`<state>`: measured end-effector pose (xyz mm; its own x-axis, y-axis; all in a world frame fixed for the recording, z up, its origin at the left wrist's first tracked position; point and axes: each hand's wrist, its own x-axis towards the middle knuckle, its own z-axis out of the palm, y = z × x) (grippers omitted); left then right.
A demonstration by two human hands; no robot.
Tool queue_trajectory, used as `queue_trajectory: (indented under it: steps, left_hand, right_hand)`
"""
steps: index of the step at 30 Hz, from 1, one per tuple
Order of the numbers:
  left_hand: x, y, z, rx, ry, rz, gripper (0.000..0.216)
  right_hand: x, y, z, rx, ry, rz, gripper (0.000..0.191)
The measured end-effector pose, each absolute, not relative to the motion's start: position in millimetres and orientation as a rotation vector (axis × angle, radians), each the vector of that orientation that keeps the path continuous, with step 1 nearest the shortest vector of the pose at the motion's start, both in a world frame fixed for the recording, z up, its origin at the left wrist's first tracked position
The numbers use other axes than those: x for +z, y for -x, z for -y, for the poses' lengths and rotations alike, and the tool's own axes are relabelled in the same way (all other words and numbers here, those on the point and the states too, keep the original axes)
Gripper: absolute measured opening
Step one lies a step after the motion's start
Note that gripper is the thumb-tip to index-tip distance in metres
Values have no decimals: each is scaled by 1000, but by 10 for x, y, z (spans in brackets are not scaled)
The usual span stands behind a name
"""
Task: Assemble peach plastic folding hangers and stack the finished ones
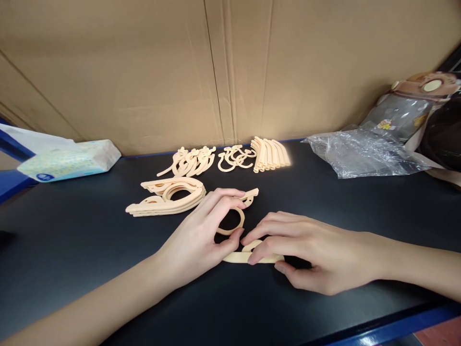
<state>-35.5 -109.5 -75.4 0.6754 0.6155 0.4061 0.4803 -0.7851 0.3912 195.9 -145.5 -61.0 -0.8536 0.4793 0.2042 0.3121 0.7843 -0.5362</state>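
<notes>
A cream plastic hanger piece (236,258) with a round ring in its middle and two arms lies on the black table before me. My left hand (212,223) holds it, fingertips on the far arm and thumb by the ring. My right hand (306,245) grips the near arm between thumb and fingers. Parts of the piece are hidden beneath both hands. Just left of it, a stack of matching hanger pieces (182,204) rests flat, partly behind my left hand.
Along the back lie a pile of small curved parts (192,162), several hooks (234,158) and a bundle of curved tubes (270,154). A tissue pack (72,161) sits at left. Crumpled clear plastic (363,151) and a transparent bottle (399,113) are at right. Cardboard (144,72) walls the back.
</notes>
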Motion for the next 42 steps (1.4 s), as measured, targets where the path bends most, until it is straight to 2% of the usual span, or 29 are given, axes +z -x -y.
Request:
queue_trajectory:
  steps: [5, 12, 17, 30, 33, 39, 42]
  left_hand:
    - [-766, 365, 1086, 739, -2631, -863, 25]
    - [-789, 381, 1076, 675, -2549, -893, 33]
    - [-784, 371, 1075, 625, -2470, -916, 31]
    - [-721, 389, 1070, 571, -2456, -896, 23]
    - [-739, 404, 1051, 596, -2446, -853, 32]
    - [-776, 398, 1049, 524, -2759, -671, 67]
    - [-802, 394, 1052, 463, -2888, -647, 70]
  right_hand:
    - [-635, -1951, 1446, 681, 615, 2634, 39]
    - [-722, -1970, 1398, 217, 590, 2715, 23]
    - [-725, -1970, 1408, 78, 623, 2745, 18]
    - [-689, -2052, 1300, -137, 780, 2766, 24]
    - [-693, -2110, 1231, -165, 841, 2750, 26]
    - [-712, -2202, 1144, -230, 907, 2738, 31]
    - [-724, -2212, 1126, -207, 919, 2750, 33]
